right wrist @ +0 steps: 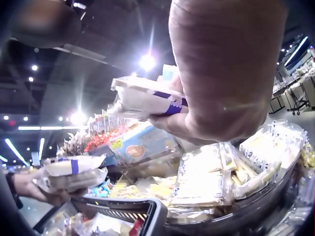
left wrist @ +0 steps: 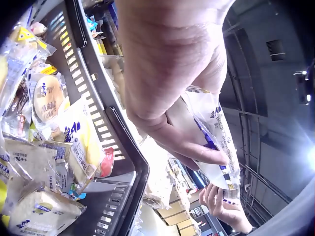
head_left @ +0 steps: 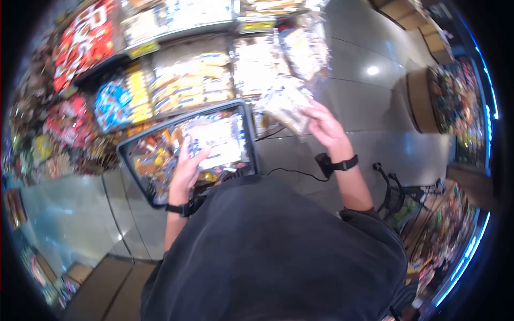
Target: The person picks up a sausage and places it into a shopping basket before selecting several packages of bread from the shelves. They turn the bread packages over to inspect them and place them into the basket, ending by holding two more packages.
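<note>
Over the basket, my left hand (head_left: pixel 186 170) grips clear-wrapped white packs (head_left: pixel 222 143) with blue print, likely bread; the right wrist view shows two layers of the packs (right wrist: pixel 74 172) stacked in that hand. Out to the right, my right hand (head_left: pixel 325 127) pinches another wrapped pale pack (head_left: pixel 286 107) at its edge. In the right wrist view this pack (right wrist: pixel 147 101) has a blue band, with thumb and fingers on either side. Beneath the left hand is the dark grey basket (head_left: pixel 251 134), holding several wrapped snacks, including a round one (left wrist: pixel 48 98).
Shelf bins beyond the basket hold yellow-and-white packs (head_left: pixel 187 80), blue packs (head_left: pixel 112 104) and red bags (head_left: pixel 85 40). White packs (right wrist: pixel 204 172) are heaped below the right hand. A black cable (head_left: pixel 297 171) runs from the right wrist. A round brown stand (head_left: pixel 420 101) is at far right.
</note>
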Tool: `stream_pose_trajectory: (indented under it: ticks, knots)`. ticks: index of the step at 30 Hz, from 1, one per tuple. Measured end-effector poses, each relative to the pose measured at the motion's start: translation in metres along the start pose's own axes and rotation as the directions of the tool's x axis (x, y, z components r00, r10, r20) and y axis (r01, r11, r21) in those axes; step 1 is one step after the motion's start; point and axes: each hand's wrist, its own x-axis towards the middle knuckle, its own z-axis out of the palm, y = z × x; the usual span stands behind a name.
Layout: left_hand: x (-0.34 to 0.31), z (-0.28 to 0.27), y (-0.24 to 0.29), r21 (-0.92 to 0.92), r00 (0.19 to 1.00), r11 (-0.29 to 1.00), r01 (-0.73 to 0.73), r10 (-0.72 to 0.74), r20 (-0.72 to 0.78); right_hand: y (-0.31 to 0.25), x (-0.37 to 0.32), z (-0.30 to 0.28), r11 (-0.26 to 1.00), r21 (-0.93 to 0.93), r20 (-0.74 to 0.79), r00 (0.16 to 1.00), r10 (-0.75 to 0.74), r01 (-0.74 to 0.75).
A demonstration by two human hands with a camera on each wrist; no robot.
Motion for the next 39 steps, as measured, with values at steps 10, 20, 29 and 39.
stream_pose_trajectory:
  ticks: [10, 20, 29, 39]
  knots:
    - [0.006, 0.010, 0.002, 0.029, 0.998, 0.999, 0.018, -0.019, 0.065, -0.017, -0.011, 0.050, 0.963, -0.260, -0.003, 0.997, 0.077, -0.075]
    - [0.005, 0.005, 0.005, -0.003, 0.998, 1.000, 0.023, -0.023, 0.067, -0.044, 0.009, 0.049, -0.244, -0.621, 0.766, 0.512, -0.388, 0.745]
    - [0.006, -0.014, -0.003, -0.051, 0.998, 0.997, -0.057, 0.058, 0.004, -0.180, 0.174, -0.013, -0.767, -0.525, 0.839, 0.378, -0.392, 0.370]
    - [-0.002, 0.002, 0.010, -0.067, 0.996, 0.994, -0.089, 0.090, 0.019, -0.158, 0.248, -0.008, -0.632, -0.617, 0.714, 0.671, -0.200, 0.468]
